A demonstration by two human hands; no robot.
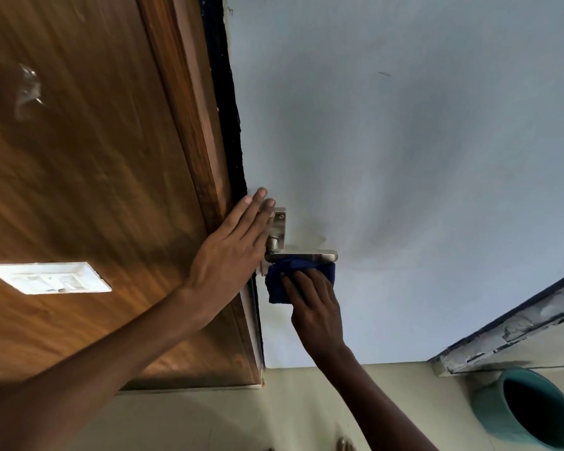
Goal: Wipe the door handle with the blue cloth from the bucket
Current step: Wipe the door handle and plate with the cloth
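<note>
The fingers of the right hand are spread and curled over the blue cloth, pinning it against the underside of the door handle; how the thumb grips is hidden behind the cloth. The left hand lies flat and open, holding nothing, its fingers straight, at the edge of the pale door just beside the handle's backplate, apparently steadying the door.

In the head view, everything sits around the handle: its lever runs level, long axis pointing away from the backplate toward the free end. The cloth covers the stretch directly beneath the lever, touching it, with the right hand below. The wooden panel lies on the far side of the left hand. The teal bucket stands well apart, down and beyond the lever's free end.

The right hand is the working one; the next stroke likely follows the lever's length.
</note>
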